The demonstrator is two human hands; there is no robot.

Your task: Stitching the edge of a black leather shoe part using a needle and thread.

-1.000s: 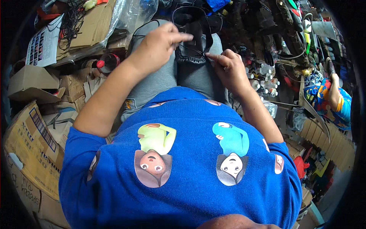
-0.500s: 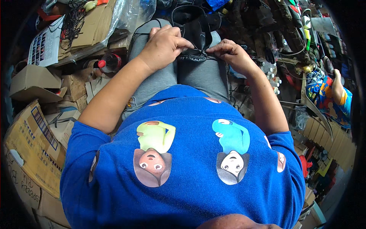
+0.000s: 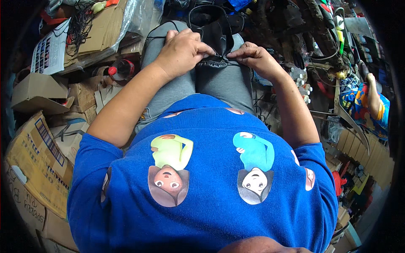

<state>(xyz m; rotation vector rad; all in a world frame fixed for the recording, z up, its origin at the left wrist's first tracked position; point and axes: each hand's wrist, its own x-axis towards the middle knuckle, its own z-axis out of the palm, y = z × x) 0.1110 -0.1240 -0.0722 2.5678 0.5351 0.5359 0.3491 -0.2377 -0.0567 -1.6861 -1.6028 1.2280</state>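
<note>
Around twelve o'clock, the left hand (image 3: pixel 180 51) and right hand (image 3: pixel 254 59), apart, flank a black shoe-like piece (image 3: pixel 216 39), their fingertip grip too small to tell.

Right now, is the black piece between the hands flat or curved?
Curved: the black piece loops round at its far end, near edge puckered.

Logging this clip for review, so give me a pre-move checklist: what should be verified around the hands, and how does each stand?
1. Black shoe-shaped piece supported on the grey trousers: ok.
2. Left hand at the piece, fingers pinched: ok.
3. Right hand at its right side, fingers pinched: ok.
4. What exactly the fingers hold: cannot tell, too small.
5. Space beside the left forearm clear: not ok, red-capped bottle close by.
</note>
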